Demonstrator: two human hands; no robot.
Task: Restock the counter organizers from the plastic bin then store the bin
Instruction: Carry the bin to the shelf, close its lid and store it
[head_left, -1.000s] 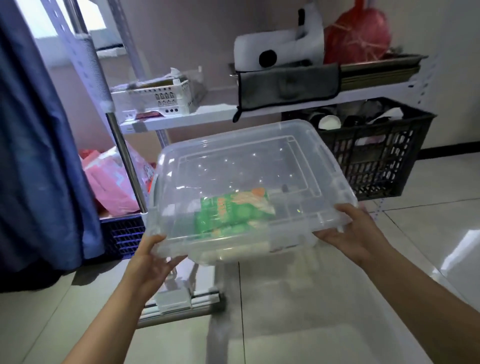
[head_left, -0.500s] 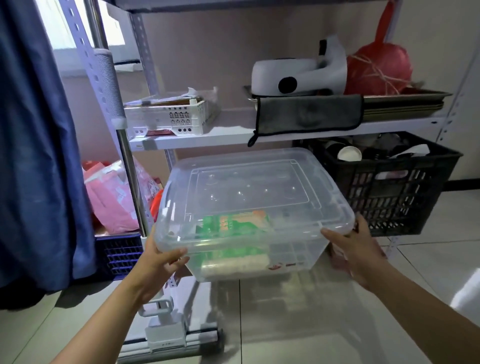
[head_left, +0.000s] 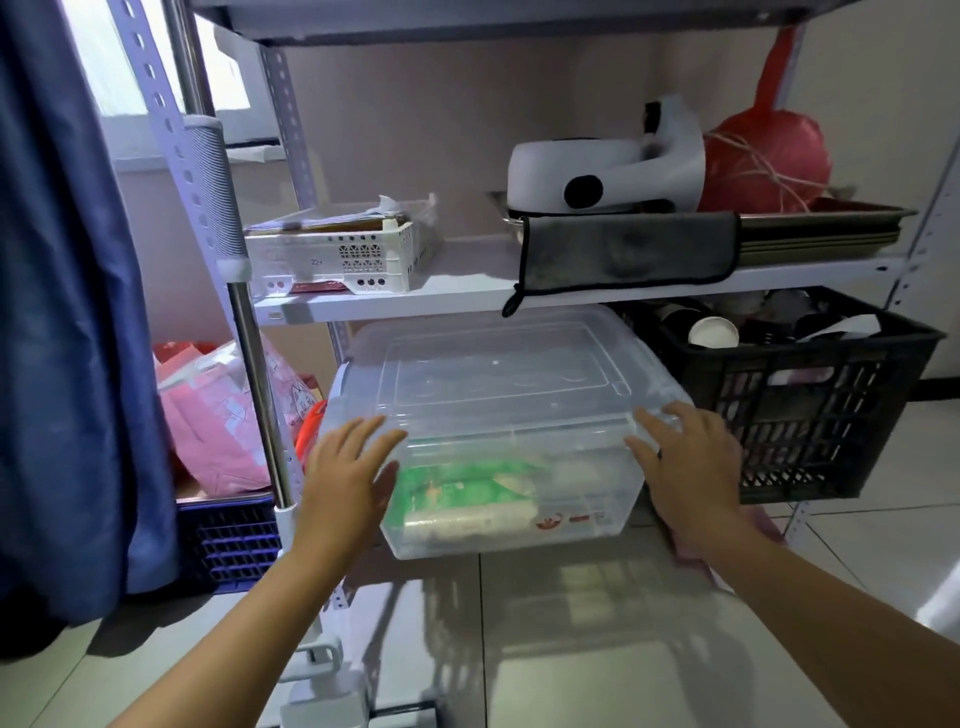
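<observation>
The clear plastic bin (head_left: 498, 384) with its lid on rests on the floor under the white shelf (head_left: 447, 296), its back half tucked beneath it. A green packet (head_left: 457, 486) and a pale roll show through its front wall. My left hand (head_left: 348, 467) lies flat against the bin's front left corner with fingers spread. At the front right corner my right hand (head_left: 685, 457) is pressed flat the same way. Neither hand is curled around the bin.
A black crate (head_left: 810, 415) with cups stands right of the bin. Pink bags (head_left: 218, 415) sit on a blue crate (head_left: 228, 540) to the left, behind a metal pole (head_left: 254, 395). A white basket (head_left: 337, 254), a grey cloth and metal trays fill the shelf above. A blue curtain hangs far left.
The bin was held up by both hands at its sides; it has gone down and back under the shelf, and both hands have shifted to its front with fingers spread.
</observation>
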